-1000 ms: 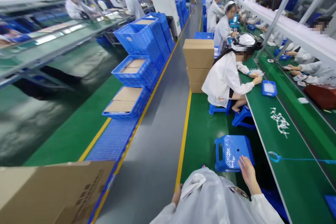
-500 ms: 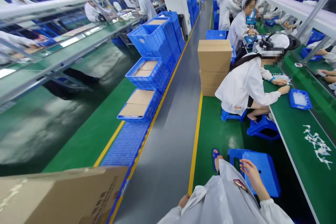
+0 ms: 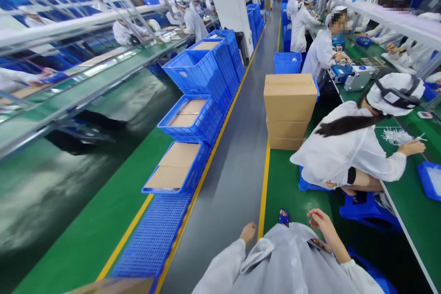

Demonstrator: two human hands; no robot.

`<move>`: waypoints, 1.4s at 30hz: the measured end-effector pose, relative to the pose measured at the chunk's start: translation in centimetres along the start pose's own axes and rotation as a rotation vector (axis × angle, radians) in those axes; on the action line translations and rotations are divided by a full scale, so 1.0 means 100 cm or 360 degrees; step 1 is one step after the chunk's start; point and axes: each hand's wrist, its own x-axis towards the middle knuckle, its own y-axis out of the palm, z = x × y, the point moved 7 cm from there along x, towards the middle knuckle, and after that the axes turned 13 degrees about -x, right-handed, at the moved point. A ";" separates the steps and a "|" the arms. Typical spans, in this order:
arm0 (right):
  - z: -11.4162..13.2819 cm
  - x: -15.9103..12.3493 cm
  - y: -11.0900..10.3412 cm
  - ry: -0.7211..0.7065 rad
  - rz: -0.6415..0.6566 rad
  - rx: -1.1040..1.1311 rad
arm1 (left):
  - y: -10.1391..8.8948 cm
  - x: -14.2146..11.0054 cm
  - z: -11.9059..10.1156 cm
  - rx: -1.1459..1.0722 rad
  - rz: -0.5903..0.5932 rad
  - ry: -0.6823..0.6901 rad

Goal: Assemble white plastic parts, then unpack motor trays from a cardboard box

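My left hand (image 3: 248, 232) hangs at my side over the grey aisle floor, its fingers tucked in and holding nothing. My right hand (image 3: 322, 223) rests on the white coat (image 3: 292, 262) over my lap, with its fingers loosely bent and empty. A foot in a blue slipper (image 3: 283, 217) shows just beyond the coat on the green floor. A corner of a blue stool (image 3: 368, 272) peeks out at my right, below my right forearm.
A person in a white coat (image 3: 344, 151) sits on a blue stool at the green bench (image 3: 413, 220), right. Stacked cardboard boxes (image 3: 289, 105) stand ahead. Blue crates (image 3: 196, 73) and a blue grid mat (image 3: 155, 234) line the grey aisle, left. A carton edge (image 3: 113, 286) shows bottom left.
My right hand has come off the blue stool's top and now lies on my coat. My left hand has risen into view. The view has shifted and the carton has dropped almost out of sight.
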 end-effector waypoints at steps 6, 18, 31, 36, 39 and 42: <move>0.091 0.073 0.032 -0.0157 0.0245 -0.0305 | -0.133 0.120 -0.150 -0.0010 -0.0321 0.0334; 0.247 0.289 0.097 -0.0109 0.0048 -0.0368 | -0.500 0.414 -0.553 -0.0041 -0.1081 0.0902; 0.416 0.447 0.090 0.0053 -0.0389 -0.0356 | -0.514 0.504 -0.634 0.0534 -0.0914 0.0997; 0.436 0.498 0.060 0.0047 -0.0482 -0.0340 | -0.507 0.512 -0.638 0.0702 -0.0755 0.1161; 0.454 0.525 0.042 0.0012 -0.0518 -0.0304 | -0.499 0.512 -0.644 0.0782 -0.0611 0.1300; 0.473 0.543 0.028 -0.0020 -0.0533 -0.0264 | -0.495 0.510 -0.648 0.0840 -0.0539 0.1363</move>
